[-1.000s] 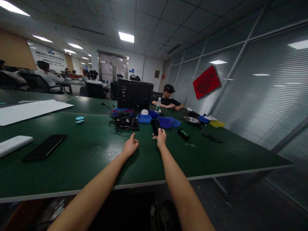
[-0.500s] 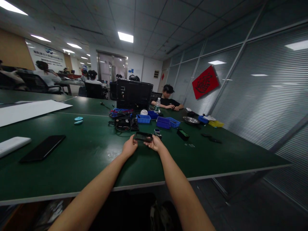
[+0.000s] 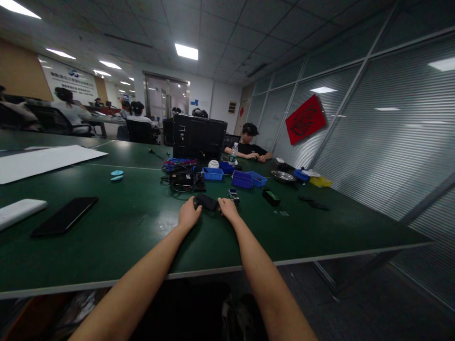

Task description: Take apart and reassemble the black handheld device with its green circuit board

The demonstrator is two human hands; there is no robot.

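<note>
On your far left, a white slab (image 3: 23, 213) and a black slab (image 3: 66, 216) lie on the green table (image 3: 117, 251), well apart from your hands. Behind them, a wall sign (image 3: 69, 80) carries a blue emblem and rows of characters too small to read. Your left hand (image 3: 189, 214) is curled, thumb and fingers clamped on the left end of a dark case (image 3: 207, 202). The case lies between your two hands, slightly tilted, bridging the gap that keeps them apart. Your right hand (image 3: 228, 209) is half closed, its fingertips pinching the case's right end. Just beyond that hand stands a small device (image 3: 233, 195); farther back, the green label on a bottle (image 3: 233, 154) is too small to read. Farther right, black brush writing marks a red poster (image 3: 305, 119).
</note>
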